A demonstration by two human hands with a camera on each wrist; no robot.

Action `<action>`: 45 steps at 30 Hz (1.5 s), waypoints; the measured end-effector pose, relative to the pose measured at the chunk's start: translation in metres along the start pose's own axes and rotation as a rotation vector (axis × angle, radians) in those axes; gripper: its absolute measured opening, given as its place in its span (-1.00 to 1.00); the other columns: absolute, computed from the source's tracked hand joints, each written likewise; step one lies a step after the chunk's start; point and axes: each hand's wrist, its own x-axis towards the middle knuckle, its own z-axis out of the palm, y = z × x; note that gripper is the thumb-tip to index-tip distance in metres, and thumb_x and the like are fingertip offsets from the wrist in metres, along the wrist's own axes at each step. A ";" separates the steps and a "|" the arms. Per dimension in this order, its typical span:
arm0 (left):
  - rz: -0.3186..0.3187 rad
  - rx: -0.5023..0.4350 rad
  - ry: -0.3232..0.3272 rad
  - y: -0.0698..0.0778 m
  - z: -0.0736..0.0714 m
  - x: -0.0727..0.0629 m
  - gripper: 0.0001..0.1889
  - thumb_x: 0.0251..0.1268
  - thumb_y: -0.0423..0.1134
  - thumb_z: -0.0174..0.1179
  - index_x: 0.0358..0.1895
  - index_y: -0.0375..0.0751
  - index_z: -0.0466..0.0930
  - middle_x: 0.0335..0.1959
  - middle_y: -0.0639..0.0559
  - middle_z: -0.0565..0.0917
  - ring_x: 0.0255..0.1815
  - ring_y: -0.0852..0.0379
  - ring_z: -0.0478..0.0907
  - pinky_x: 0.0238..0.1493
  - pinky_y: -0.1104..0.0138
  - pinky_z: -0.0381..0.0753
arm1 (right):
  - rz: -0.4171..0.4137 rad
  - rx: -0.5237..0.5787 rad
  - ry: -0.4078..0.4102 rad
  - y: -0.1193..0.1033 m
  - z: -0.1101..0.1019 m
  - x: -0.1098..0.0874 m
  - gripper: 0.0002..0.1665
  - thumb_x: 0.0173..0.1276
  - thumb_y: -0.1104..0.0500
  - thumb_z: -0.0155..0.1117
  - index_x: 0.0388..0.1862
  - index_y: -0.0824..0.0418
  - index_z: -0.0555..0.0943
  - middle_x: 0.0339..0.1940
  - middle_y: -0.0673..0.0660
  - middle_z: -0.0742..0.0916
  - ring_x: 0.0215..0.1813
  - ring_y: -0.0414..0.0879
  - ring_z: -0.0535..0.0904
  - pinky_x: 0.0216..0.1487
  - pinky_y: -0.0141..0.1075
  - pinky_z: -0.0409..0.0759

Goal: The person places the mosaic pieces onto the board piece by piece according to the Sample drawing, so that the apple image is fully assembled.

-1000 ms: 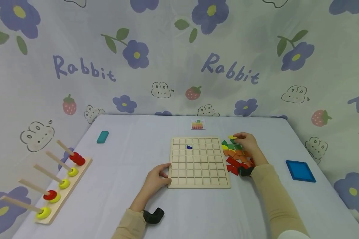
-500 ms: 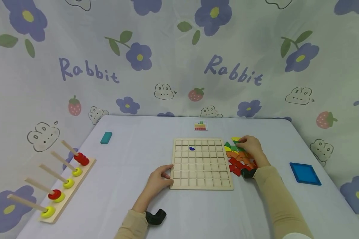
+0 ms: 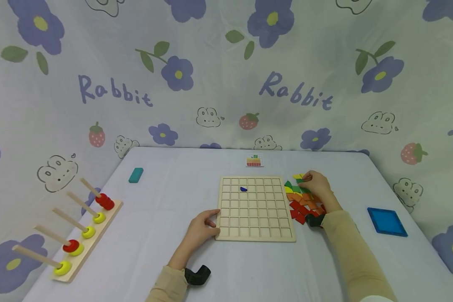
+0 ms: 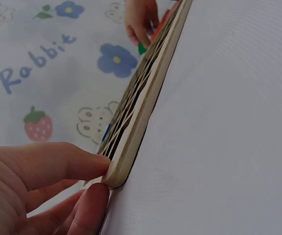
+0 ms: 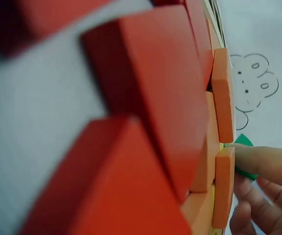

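Observation:
A square wooden grid board (image 3: 256, 209) lies flat on the table, with one dark blue half-round piece (image 3: 243, 189) in its upper cells. My left hand (image 3: 200, 230) holds the board by its lower left edge, thumb and forefinger against the rim in the left wrist view. To the right of the board my right hand (image 3: 317, 186) is over a heap of coloured pieces, pinching a green curved-edged piece (image 5: 243, 169) by its side in the right wrist view. Red pieces (image 3: 298, 212) and orange pieces (image 3: 305, 200) lie nearest me; green and yellow pieces (image 3: 297, 176) lie farther back.
Behind the board lies a small pattern card (image 3: 254, 160). At the left stands a pegged wooden base (image 3: 94, 241) with red and yellow rings. A teal block (image 3: 136, 175) is at the back left. A blue tray (image 3: 387, 221) sits at the right.
My right hand has let go of a yellow piece at the back of the heap and now pinches a green one. The left hand stays at the board. The head view has shifted slightly.

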 end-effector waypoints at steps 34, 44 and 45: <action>0.015 0.006 0.002 -0.002 0.000 0.001 -0.39 -0.17 -0.44 0.28 0.15 -0.19 0.50 -0.46 0.00 0.53 -0.45 0.15 0.39 -0.49 0.37 0.37 | -0.105 0.461 -0.284 -0.110 0.060 0.013 -0.59 0.31 0.21 0.17 0.10 0.36 0.51 -0.20 0.14 0.66 -0.23 -0.03 0.56 -0.21 -0.26 0.48; 0.021 0.013 0.004 -0.003 0.001 0.001 -0.38 -0.19 -0.44 0.27 0.15 -0.20 0.50 -0.47 0.01 0.52 -0.45 0.16 0.38 -0.49 0.37 0.37 | -0.183 0.250 -0.222 -0.112 0.079 0.017 -0.81 0.27 0.21 0.22 -0.16 0.26 0.59 -0.19 0.21 0.65 -0.27 -0.03 0.53 -0.33 -0.30 0.43; 0.021 0.012 0.002 -0.003 0.001 0.000 -0.38 -0.19 -0.44 0.27 0.15 -0.20 0.50 -0.46 0.01 0.52 -0.45 0.15 0.38 -0.49 0.37 0.37 | -0.192 0.233 -0.216 -0.111 0.080 0.018 -0.82 0.26 0.21 0.22 -0.17 0.25 0.60 -0.19 0.20 0.65 -0.25 -0.03 0.53 -0.31 -0.29 0.43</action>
